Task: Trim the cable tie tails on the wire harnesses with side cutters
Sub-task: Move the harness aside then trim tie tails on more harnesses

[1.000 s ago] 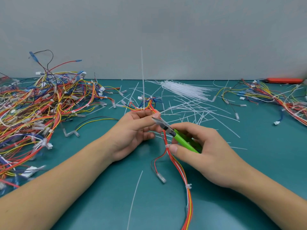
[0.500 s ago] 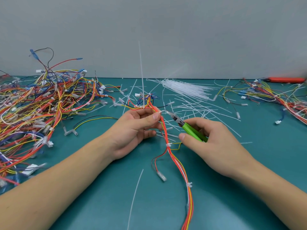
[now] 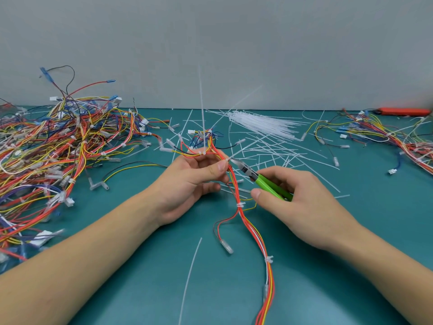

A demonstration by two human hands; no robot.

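Teal covers the whole worktop [image 3: 351, 266], and a grey wall stands behind it at 12 o'clock. At 9 o'clock lies the big pile of wire harnesses [image 3: 54, 156], a tangle of red, yellow, orange and blue wires with white connectors. A smaller pile of harnesses [image 3: 384, 134] lies at 2 o'clock, with an orange tool [image 3: 405, 111] behind it at the wall. Near 1 o'clock from the centre rests a bundle of white cable ties [image 3: 262, 124], and many cut tails [image 3: 276, 156] are scattered on the worktop in front of it.

The harness in work [image 3: 248, 226] runs from the centre down to 6 o'clock, mostly red and orange wires with small white ties around them. The left hand [image 3: 187, 184] holds its upper part; the thumb and the curled fingers pinch the wires at a tie. One long uncut tail [image 3: 202, 109] rises from this hand straight toward 12 o'clock. The right hand [image 3: 297, 200], at 3 o'clock from the left hand, has its fingers curled round the green handles of the side cutters [image 3: 260, 178]. The metal tip of the cutters points toward 10 o'clock and touches the tie at the left thumb; whether the blades are closed I cannot tell. One loose tail [image 3: 191, 277] lies at 6 o'clock.
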